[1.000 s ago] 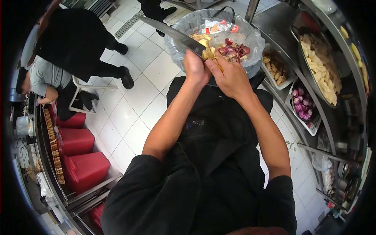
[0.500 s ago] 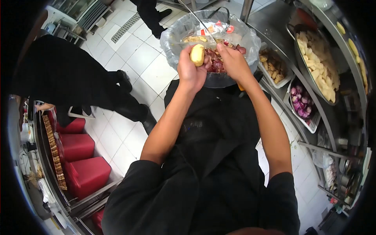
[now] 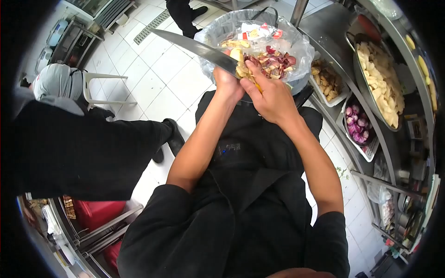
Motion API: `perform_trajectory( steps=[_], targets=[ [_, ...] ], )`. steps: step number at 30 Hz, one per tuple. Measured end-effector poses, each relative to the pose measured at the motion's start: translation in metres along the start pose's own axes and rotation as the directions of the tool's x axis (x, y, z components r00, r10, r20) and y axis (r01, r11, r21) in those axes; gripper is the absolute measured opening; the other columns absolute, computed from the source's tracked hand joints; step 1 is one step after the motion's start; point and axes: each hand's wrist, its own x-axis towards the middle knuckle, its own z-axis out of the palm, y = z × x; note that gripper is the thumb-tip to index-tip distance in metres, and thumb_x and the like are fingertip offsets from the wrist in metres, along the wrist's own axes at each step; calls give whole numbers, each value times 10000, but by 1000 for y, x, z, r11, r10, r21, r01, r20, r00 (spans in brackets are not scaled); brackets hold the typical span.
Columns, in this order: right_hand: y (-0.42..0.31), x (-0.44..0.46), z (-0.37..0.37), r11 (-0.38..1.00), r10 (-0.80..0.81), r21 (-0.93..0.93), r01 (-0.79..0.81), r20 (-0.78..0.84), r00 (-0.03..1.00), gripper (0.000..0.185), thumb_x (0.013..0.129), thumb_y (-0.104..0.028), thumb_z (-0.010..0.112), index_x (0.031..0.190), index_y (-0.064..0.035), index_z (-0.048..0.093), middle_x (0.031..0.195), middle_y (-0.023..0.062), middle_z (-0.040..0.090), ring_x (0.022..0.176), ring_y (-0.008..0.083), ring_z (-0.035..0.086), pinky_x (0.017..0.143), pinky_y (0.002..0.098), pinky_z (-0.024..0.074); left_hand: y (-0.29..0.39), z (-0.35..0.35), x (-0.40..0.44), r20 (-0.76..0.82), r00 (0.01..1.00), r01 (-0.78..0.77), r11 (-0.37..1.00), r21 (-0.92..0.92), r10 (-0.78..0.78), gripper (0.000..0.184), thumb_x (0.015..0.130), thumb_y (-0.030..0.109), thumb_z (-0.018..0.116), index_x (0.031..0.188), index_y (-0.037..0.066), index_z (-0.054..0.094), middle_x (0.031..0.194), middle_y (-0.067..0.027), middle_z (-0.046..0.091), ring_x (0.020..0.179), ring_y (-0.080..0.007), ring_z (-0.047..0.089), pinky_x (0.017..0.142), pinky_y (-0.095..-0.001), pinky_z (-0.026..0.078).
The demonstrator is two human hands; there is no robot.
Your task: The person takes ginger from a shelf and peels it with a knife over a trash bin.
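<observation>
My left hand (image 3: pixel 226 84) is closed around a yellow, partly peeled root (image 3: pixel 237 54) that looks like ginger. My right hand (image 3: pixel 271 96) grips a large knife (image 3: pixel 197 49), its broad blade lying across the root and pointing to the upper left. A bit of yellow handle shows under the right fingers. Brownish peel hangs at the blade near the right thumb. Both hands are over the near edge of a bin lined with a clear plastic bag (image 3: pixel 301 55). Reddish onion skins (image 3: pixel 273 62), yellow peelings and a torn printed wrapper lie in it.
On the right shelves are a large pan of pale peeled pieces (image 3: pixel 381 83), a tray of brown roots (image 3: pixel 326 81) and a basket of purple onions (image 3: pixel 357 125). At left stands a person in black trousers (image 3: pixel 92 150), near a white stool (image 3: pixel 88 88) and red bins (image 3: pixel 99 215).
The knife blade has swung from steeply upright to lying across the root, and my right hand has come against my left. The person on the left has shifted, uncovering the stool.
</observation>
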Motion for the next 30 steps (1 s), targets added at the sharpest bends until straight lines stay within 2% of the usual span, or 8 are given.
perform_trajectory(
  steps=[7, 10, 16, 19, 22, 25, 28, 30],
  targets=[
    [1, -3, 3, 1000, -23, -15, 23, -17, 1000, 565, 951, -444, 519, 1315, -13, 549, 707, 262, 648, 710, 453, 655, 695, 522, 519, 1, 1, -3, 49, 999, -5, 999, -43, 7, 283, 992, 262, 460, 1063, 11, 570, 953, -106, 627, 833, -233, 636, 727, -377, 558],
    [-2, -3, 2, 1000, -15, -15, 15, -18, 1000, 562, 952, -446, 518, 1310, -13, 553, 705, 262, 648, 709, 452, 656, 695, 523, 520, -2, -5, 0, 80, 997, -27, 997, 68, 22, 349, 1003, 300, 426, 1163, 6, 523, 1064, -139, 623, 944, -263, 637, 818, -427, 559],
    [-1, -1, 3, 996, -19, -86, 17, -25, 1000, 564, 949, -450, 521, 1307, -15, 555, 677, 248, 644, 682, 445, 656, 660, 518, 522, -2, -6, 0, 18, 1000, -4, 996, 84, 2, 348, 1009, 304, 430, 1158, 5, 528, 1091, -135, 619, 958, -254, 632, 830, -416, 553],
    [-7, 5, -4, 994, 74, -81, -70, 56, 996, 539, 960, -415, 528, 1362, -56, 522, 809, 271, 667, 794, 446, 659, 734, 483, 516, -4, -7, 1, 74, 997, 5, 1000, -24, -3, 353, 1012, 311, 427, 1160, 6, 526, 1084, -130, 618, 967, -250, 629, 850, -413, 542],
    [-10, 6, -3, 990, 81, -125, -71, 76, 994, 532, 958, -418, 527, 1359, -68, 528, 758, 266, 655, 741, 447, 651, 693, 493, 510, 2, -2, -6, 104, 994, 28, 999, -33, -24, 324, 1009, 284, 423, 1138, 13, 544, 1064, -127, 623, 980, -254, 626, 880, -410, 530],
    [-2, 12, 3, 983, 44, -177, -39, 21, 999, 575, 960, -460, 484, 1293, 2, 563, 698, 260, 645, 694, 445, 654, 661, 505, 520, -2, -2, -4, 3, 999, 41, 998, -46, -41, 286, 995, 256, 407, 1068, 25, 560, 974, -106, 614, 848, -222, 611, 743, -368, 517],
    [29, 33, 4, 986, 165, 19, -164, -14, 986, 555, 973, -464, 437, 1187, 12, 625, 773, 275, 656, 777, 463, 648, 725, 502, 507, -5, -29, 2, 334, 935, 120, 993, 12, -117, 257, 974, 236, 395, 995, 39, 558, 877, -84, 581, 700, -180, 534, 606, -321, 426],
    [46, 43, 1, 958, 276, 67, -279, 47, 960, 550, 978, -465, 418, 1106, 17, 650, 827, 281, 659, 838, 463, 642, 764, 492, 497, -1, -11, -8, 239, 965, 105, 994, 34, -111, 261, 970, 243, 382, 972, 45, 552, 833, -76, 558, 650, -165, 484, 570, -307, 366]
  ],
)
